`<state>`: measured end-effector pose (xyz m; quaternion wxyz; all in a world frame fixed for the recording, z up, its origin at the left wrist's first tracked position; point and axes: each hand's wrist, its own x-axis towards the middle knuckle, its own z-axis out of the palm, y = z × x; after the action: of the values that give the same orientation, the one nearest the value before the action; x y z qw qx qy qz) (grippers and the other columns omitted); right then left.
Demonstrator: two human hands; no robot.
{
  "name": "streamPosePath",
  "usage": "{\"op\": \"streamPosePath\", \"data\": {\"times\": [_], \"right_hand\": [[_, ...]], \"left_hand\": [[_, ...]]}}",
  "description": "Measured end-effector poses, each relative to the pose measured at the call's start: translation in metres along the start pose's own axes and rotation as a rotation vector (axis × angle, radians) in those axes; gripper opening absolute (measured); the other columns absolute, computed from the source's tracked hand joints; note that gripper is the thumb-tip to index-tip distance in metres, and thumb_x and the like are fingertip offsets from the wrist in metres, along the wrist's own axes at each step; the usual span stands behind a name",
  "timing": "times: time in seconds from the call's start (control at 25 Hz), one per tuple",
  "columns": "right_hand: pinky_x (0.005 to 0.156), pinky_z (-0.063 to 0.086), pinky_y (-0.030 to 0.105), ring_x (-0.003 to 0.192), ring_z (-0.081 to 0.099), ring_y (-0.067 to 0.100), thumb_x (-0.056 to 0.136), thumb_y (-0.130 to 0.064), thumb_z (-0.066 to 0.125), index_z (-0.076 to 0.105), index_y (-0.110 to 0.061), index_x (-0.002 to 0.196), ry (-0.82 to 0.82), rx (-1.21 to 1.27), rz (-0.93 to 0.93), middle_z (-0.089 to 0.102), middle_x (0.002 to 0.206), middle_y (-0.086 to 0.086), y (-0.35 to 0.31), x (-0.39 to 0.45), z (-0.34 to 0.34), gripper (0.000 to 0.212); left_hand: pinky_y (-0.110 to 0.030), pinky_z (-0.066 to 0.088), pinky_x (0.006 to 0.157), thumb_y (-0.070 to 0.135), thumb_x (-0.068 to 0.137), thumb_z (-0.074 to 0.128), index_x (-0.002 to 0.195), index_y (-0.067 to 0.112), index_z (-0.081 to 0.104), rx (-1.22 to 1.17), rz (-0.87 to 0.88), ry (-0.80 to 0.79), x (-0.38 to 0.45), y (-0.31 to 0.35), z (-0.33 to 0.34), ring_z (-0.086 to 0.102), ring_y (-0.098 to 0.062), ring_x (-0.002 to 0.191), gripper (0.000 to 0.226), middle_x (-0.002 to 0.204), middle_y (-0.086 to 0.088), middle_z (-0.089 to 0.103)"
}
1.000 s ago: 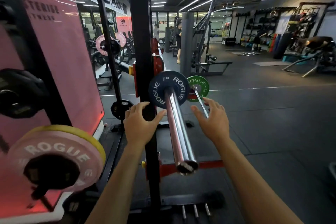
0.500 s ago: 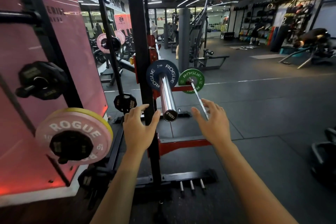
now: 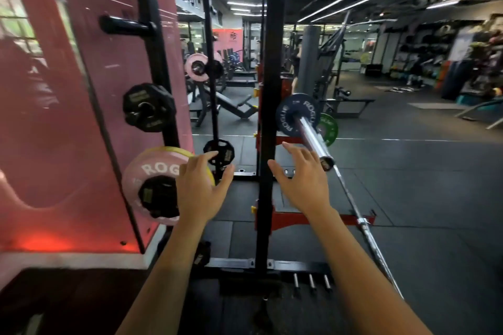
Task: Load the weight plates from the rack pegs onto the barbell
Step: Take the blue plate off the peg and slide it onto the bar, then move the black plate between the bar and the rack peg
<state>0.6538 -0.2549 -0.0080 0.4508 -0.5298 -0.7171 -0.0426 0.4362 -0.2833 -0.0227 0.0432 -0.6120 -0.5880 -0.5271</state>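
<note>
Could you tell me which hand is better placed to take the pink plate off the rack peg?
Probably the left hand: it hovers open over the pink plate. The right hand is beyond the black upright, near the barbell sleeve.

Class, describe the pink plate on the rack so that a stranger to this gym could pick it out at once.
Start at the tall pink wall panel on the left and follow the black rack post down. The pink plate hangs on the lowest peg, just left of the left hand. It alone is pink with white ROGUE lettering, with a yellow plate behind; the plates above are small and black.
</note>
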Motion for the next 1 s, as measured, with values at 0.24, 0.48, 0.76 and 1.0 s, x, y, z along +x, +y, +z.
{"op": "streamPosePath", "data": {"times": [0.24, 0.48, 0.76, 1.0], "right_hand": [[0.086, 0.049, 0.046, 0.111, 0.052, 0.035, 0.089, -0.056, 0.058, 0.058, -0.011, 0.129, -0.067, 0.082, -0.179, 0.064, 0.119, 0.011, -0.163, -0.009, 0.102, 0.059], [0.09, 0.048, 0.046, 0.115, 0.051, 0.03, 0.09, -0.063, 0.043, 0.054, -0.023, 0.129, -0.151, 0.065, -0.272, 0.061, 0.123, 0.004, -0.258, -0.014, 0.169, 0.057], [0.087, 0.049, 0.044, 0.109, 0.052, 0.029, 0.091, -0.062, 0.046, 0.052, -0.021, 0.128, -0.119, 0.019, -0.266, 0.062, 0.12, 0.004, -0.251, 0.028, 0.234, 0.056], [0.086, 0.048, 0.044, 0.11, 0.049, 0.029, 0.092, -0.06, 0.047, 0.051, -0.015, 0.134, -0.116, -0.011, -0.184, 0.06, 0.122, 0.007, -0.226, 0.095, 0.292, 0.061]], "left_hand": [[-0.041, 0.038, 0.096, 0.065, 0.082, 0.044, 0.121, 0.022, 0.061, 0.259, -0.091, 0.067, 0.0, -0.092, -0.146, 0.051, -0.03, 0.113, 0.061, 0.121, -0.004, 0.06], [-0.038, 0.035, 0.093, 0.067, 0.086, 0.047, 0.132, 0.026, 0.057, 0.406, -0.215, 0.16, -0.009, -0.169, -0.221, 0.047, -0.026, 0.118, 0.062, 0.125, -0.002, 0.056], [-0.037, 0.034, 0.095, 0.069, 0.085, 0.042, 0.132, 0.025, 0.054, 0.359, -0.211, 0.12, 0.034, -0.225, -0.191, 0.045, -0.025, 0.119, 0.065, 0.127, -0.002, 0.057], [-0.031, 0.025, 0.091, 0.055, 0.089, 0.06, 0.132, 0.024, 0.055, 0.323, -0.182, 0.083, 0.118, -0.274, -0.137, 0.043, -0.024, 0.121, 0.053, 0.129, -0.002, 0.055]]}}
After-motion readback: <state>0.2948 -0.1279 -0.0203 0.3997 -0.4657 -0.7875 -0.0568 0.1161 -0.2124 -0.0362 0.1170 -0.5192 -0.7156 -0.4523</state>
